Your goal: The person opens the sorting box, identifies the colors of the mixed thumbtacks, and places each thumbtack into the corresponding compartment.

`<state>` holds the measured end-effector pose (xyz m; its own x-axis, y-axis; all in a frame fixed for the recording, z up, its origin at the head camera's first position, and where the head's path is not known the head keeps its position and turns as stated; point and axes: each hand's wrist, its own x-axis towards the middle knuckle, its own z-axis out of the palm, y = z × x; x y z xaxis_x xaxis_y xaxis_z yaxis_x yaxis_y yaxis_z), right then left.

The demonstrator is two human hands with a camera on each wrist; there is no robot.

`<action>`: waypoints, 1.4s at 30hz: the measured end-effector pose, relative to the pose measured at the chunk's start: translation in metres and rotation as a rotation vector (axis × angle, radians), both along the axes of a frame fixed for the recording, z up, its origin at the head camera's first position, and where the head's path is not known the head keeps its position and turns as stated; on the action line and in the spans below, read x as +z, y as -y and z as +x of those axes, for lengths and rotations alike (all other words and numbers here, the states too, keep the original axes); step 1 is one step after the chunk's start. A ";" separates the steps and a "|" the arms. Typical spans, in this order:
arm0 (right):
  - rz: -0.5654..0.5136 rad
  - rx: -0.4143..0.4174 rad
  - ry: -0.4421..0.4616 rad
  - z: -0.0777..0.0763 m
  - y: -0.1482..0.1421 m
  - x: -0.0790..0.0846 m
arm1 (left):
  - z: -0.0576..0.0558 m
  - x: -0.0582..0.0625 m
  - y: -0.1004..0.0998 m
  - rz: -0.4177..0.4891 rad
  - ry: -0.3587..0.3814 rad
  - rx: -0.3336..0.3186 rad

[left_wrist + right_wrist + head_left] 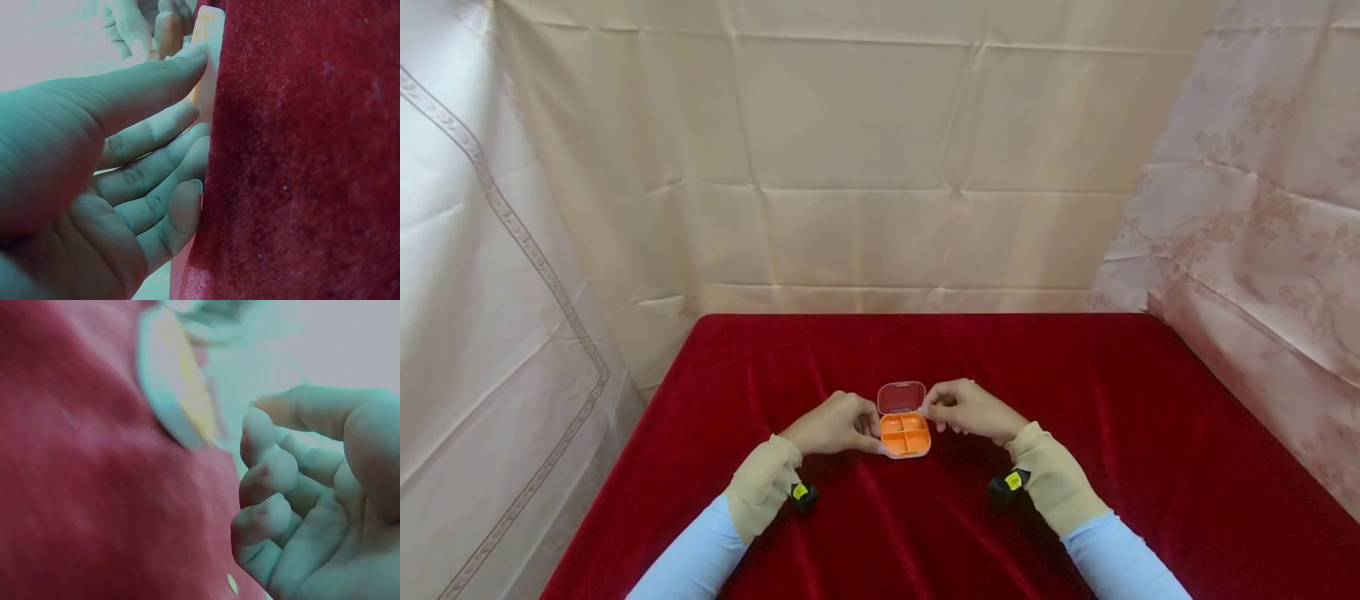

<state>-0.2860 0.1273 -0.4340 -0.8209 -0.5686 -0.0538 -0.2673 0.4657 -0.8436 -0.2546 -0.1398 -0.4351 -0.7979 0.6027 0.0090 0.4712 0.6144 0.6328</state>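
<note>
A small orange pill box (906, 436) with several compartments lies on the red cloth, its clear lid (902, 398) raised at the back. A tiny speck shows in its back left compartment. My left hand (838, 425) holds the box by its left side; in the left wrist view, the thumb and index finger press its pale edge (209, 75). At the back right corner of the box is my right hand (973, 410), thumb and index fingertips together. I cannot tell whether something small is between those tips. The other right fingers (265, 478) are curled.
The table is covered with red velvet cloth (1075, 400). A small pale yellow oval piece (232, 583) lies on the cloth below the right hand. Beige curtain (850, 167) hangs behind the table, with patterned curtains at both sides.
</note>
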 end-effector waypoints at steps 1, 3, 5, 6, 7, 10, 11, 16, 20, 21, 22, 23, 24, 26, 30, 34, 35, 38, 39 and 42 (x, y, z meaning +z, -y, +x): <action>0.005 -0.028 0.000 -0.003 -0.006 0.001 | 0.000 0.000 0.000 0.004 -0.003 0.000; 0.028 -0.111 -0.026 -0.010 -0.016 0.003 | 0.000 0.000 0.000 0.008 -0.008 0.003; 0.067 -0.196 -0.080 -0.015 -0.025 0.002 | 0.000 -0.001 0.001 0.010 -0.011 0.004; 0.093 -0.241 -0.096 -0.018 -0.029 0.001 | 0.001 -0.001 0.001 0.011 -0.011 0.003; 0.117 -0.282 -0.107 -0.020 -0.033 -0.001 | 0.001 -0.002 0.001 0.013 -0.010 0.002; 0.176 -0.349 -0.129 -0.025 -0.039 -0.006 | 0.001 -0.004 0.001 0.022 -0.011 -0.004; 0.184 -0.357 -0.127 -0.026 -0.040 -0.007 | 0.001 -0.004 0.001 0.025 -0.011 -0.005; 0.208 -0.328 -0.129 -0.032 -0.041 -0.012 | 0.001 -0.004 -0.001 0.037 -0.014 -0.011; 0.213 -0.324 -0.112 -0.035 -0.039 -0.015 | 0.000 -0.005 -0.003 0.039 -0.017 -0.017; 0.210 -0.324 -0.110 -0.035 -0.039 -0.017 | 0.000 -0.005 -0.003 0.040 -0.017 -0.018; 0.207 -0.327 -0.108 -0.035 -0.038 -0.018 | 0.000 -0.005 -0.003 0.041 -0.019 -0.019; 0.205 -0.334 -0.104 -0.036 -0.038 -0.019 | 0.000 -0.005 -0.003 0.042 -0.021 -0.020; 0.203 -0.342 -0.097 -0.035 -0.038 -0.019 | 0.000 -0.005 -0.004 0.042 -0.024 -0.022; 0.203 -0.356 -0.077 -0.034 -0.038 -0.020 | 0.000 -0.004 -0.004 0.039 -0.026 -0.024; 0.204 -0.379 -0.049 -0.032 -0.039 -0.018 | 0.000 -0.003 -0.004 0.030 -0.022 -0.025; 0.201 -0.394 -0.037 -0.031 -0.039 -0.015 | 0.000 -0.001 -0.003 0.036 -0.011 -0.026; 0.201 -0.399 -0.033 -0.031 -0.038 -0.015 | 0.000 -0.001 -0.003 0.039 -0.009 -0.025; 0.202 -0.405 -0.023 -0.031 -0.038 -0.013 | 0.000 -0.001 -0.003 0.039 -0.006 -0.024; 0.203 -0.406 -0.019 -0.030 -0.037 -0.013 | 0.001 -0.001 -0.003 0.039 -0.004 -0.023; 0.204 -0.417 -0.008 -0.030 -0.038 -0.012 | 0.001 -0.002 -0.002 0.036 -0.010 -0.024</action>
